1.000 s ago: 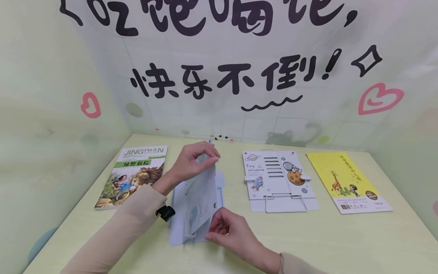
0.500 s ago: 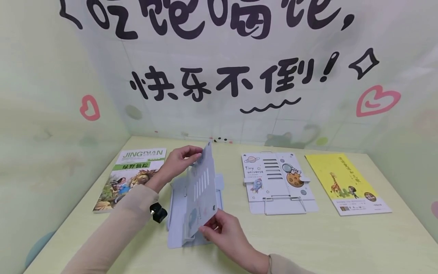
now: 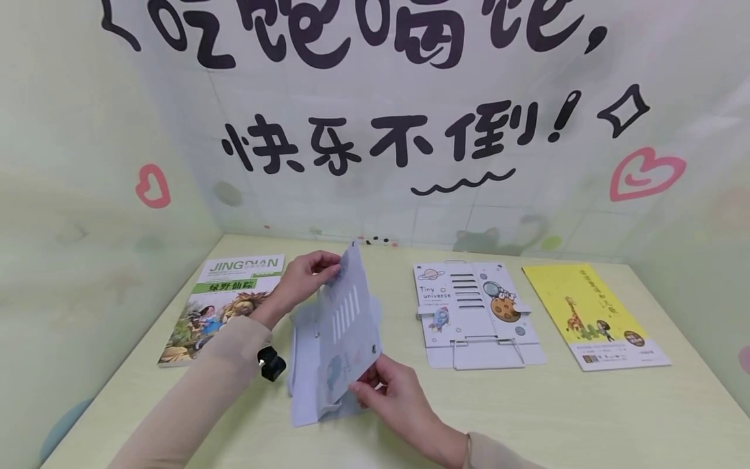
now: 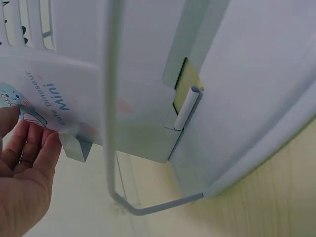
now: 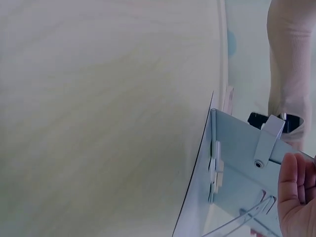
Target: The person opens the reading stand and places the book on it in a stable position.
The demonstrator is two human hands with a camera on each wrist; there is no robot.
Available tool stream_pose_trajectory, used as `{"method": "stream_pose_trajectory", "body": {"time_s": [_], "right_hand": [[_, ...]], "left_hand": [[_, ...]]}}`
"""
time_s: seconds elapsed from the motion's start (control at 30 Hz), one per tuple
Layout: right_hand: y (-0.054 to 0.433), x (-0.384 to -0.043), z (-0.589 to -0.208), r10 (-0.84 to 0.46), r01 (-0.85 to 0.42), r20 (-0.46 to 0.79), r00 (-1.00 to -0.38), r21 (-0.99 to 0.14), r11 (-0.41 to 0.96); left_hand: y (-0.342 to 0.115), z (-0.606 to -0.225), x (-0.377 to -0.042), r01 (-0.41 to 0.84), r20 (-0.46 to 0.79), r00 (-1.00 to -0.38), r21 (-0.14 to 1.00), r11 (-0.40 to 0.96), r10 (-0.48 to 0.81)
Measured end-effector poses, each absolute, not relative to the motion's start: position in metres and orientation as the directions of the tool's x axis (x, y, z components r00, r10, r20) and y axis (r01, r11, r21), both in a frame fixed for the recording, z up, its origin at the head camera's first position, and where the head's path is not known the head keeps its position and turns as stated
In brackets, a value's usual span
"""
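Note:
A pale blue metal book stand (image 3: 346, 326) stands left of centre in the head view, its slotted panel raised steeply from the base plate (image 3: 306, 391). My left hand (image 3: 307, 277) pinches the panel's upper left edge. In the left wrist view, that hand (image 4: 29, 168) has its thumb over the dinosaur print and fingers behind the panel. My right hand (image 3: 398, 397) pinches the panel's edge near its lower right corner. The right wrist view shows the panel's back (image 5: 242, 168), with a metal clip (image 5: 269, 140) and a wire leg (image 5: 242, 217), beside the right hand (image 5: 298, 192).
A white book stand (image 3: 477, 306) with space pictures lies flat to the right. Beyond it lies a yellow book (image 3: 592, 312). A picture book (image 3: 225, 306) lies at the far left. Printed walls (image 3: 375, 195) close off the table's back and sides.
My left hand has shifted left and its grip on the panel is lower. The panel has turned, so its slots now show. My right hand has stayed close to the lower right corner.

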State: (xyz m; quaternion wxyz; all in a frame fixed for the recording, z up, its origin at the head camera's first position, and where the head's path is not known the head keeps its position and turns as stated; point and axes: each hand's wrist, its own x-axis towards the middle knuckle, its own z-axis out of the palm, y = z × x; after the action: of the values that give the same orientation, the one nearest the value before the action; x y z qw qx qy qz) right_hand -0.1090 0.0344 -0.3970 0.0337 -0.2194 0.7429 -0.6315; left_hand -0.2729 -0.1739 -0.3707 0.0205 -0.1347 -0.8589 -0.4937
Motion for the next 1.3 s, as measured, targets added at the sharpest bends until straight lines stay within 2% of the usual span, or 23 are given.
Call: {"method": "stream_pose_trajectory", "body": {"time_s": [0.2, 0.43, 0.73, 0.9, 1.1, 1.3], "right_hand": [[0.045, -0.121, -0.396, -0.300, -0.220, 0.174, -0.938, -0.967, 0.128], [0.052, -0.142, -0.399, -0.225, -0.213, 0.174, -0.959, -0.963, 0.164], [0.058, -0.178, -0.398, -0.108, -0.166, 0.152, -0.982, -0.978, 0.129], [0.060, -0.204, -0.395, -0.046, -0.141, 0.136, -0.990, -0.981, 0.137], [0.058, -0.231, -0.391, 0.027, -0.112, 0.116, -0.993, -0.987, 0.118], [0.056, -0.248, -0.388, 0.073, -0.115, 0.128, -0.989, -0.981, 0.159]], "left_hand": [[-0.183, -0.372, -0.273, 0.207, 0.167, -0.978, 0.843, 0.495, 0.125], [-0.197, -0.374, -0.273, 0.153, 0.154, -0.987, 0.851, 0.503, 0.039], [-0.211, -0.377, -0.270, 0.153, 0.233, -0.967, 0.846, 0.511, -0.097], [-0.218, -0.378, -0.267, 0.115, 0.232, -0.958, 0.849, 0.516, -0.169], [-0.225, -0.378, -0.260, 0.062, 0.201, -0.959, 0.838, 0.543, -0.201], [-0.228, -0.378, -0.255, 0.036, 0.201, -0.950, 0.832, 0.554, -0.240]]}}
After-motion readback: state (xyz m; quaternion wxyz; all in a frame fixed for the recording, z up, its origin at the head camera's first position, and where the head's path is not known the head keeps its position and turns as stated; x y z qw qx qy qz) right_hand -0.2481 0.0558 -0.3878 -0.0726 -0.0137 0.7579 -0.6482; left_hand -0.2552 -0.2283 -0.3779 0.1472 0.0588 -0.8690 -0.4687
